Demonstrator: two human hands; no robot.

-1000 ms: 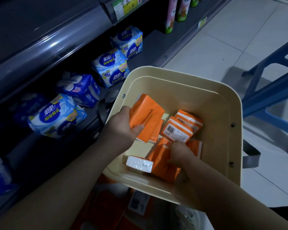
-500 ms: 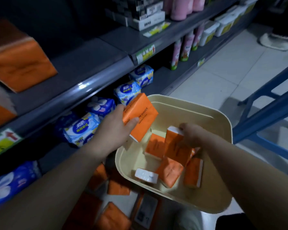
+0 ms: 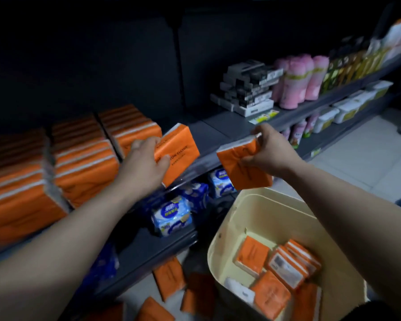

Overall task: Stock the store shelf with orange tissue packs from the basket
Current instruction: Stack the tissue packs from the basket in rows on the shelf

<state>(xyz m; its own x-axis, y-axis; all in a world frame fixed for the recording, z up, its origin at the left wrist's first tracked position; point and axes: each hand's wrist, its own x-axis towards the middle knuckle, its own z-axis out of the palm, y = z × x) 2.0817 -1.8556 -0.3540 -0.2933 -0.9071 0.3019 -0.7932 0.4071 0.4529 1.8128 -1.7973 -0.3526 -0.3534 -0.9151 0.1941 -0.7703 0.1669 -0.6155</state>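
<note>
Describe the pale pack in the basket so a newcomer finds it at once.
Find the cream basket at the lower right of the view. On its floor, close to the left wall, lies the white-faced pack. The orange packs around it all show orange wrapping; this one alone shows white.

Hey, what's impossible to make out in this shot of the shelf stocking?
Head view:
- Lettering on the pack in the left hand: partly covered by the thumb.
- Basket: right side hidden by the right forearm.
- Shelf price tag: too small, blurred.
- Floor packs: cut off by the bottom edge.
</note>
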